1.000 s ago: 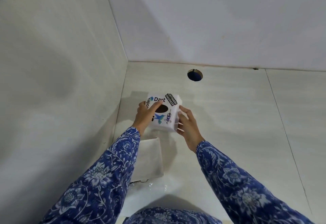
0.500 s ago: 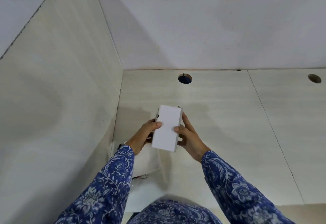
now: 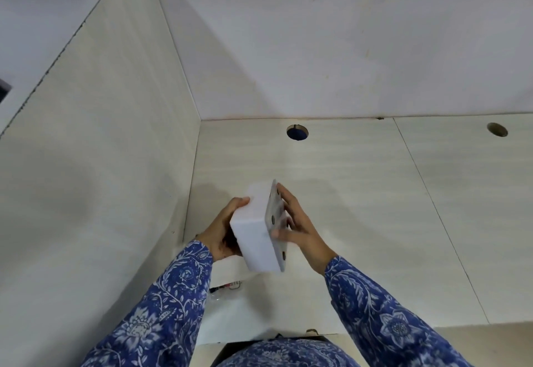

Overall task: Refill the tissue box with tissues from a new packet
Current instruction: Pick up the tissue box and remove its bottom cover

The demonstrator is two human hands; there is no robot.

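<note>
I hold a white tissue box in the air over the pale desk, tipped on its side. Its plain white wall faces me. Its grey underside panel, with small dark round feet, faces right. My left hand grips the box from the left, fingers curled behind it. My right hand lies flat against the underside panel with the thumb on the panel's near edge. The box's opening is hidden from me. A clear plastic tissue packet lies on the desk under my left forearm, mostly covered by the sleeve.
The pale desk top runs to the right, with a round cable hole at the back and another cable hole at far right. A side panel closes the left. The white back wall rises behind.
The box was on the desk with its stickered top up. It has been lifted and turned over, so its underside now faces right, and my right hand has shifted onto that panel.
</note>
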